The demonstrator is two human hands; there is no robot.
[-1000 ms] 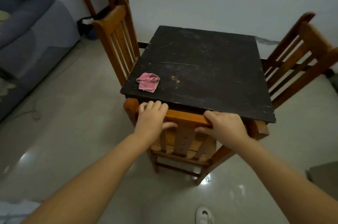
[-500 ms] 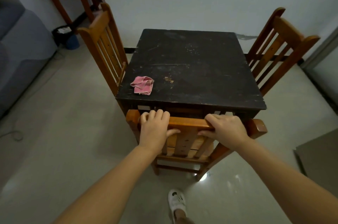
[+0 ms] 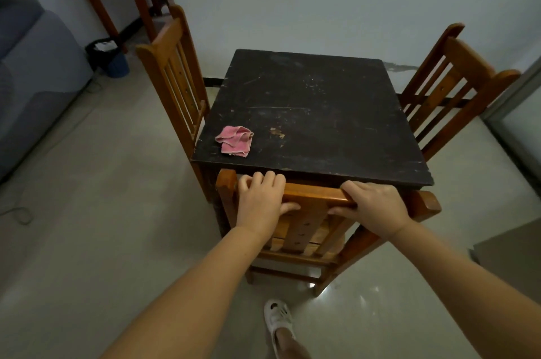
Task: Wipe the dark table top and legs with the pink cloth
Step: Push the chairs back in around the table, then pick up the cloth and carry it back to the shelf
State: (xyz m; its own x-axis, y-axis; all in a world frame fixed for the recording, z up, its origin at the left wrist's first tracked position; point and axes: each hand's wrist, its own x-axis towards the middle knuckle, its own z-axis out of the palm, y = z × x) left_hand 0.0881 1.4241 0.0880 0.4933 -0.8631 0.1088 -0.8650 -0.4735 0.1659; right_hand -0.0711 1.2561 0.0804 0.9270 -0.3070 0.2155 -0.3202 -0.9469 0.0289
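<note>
Near chair [image 3: 316, 212] pulled back from desk [image 3: 316, 112] since a second ago, more gap at top rail. Left hand [image 3: 260, 200] and right hand [image 3: 371, 206] both curl round rail, gripping it. Pink cloth [image 3: 235, 140] lies crumpled on desk's near-left corner, untouched. Risk: chair legs scraping or tipping on glossy tiled floor [image 3: 87, 212]. Desk dark, matte, scratched, square; chair slatted varnished wood.
</note>
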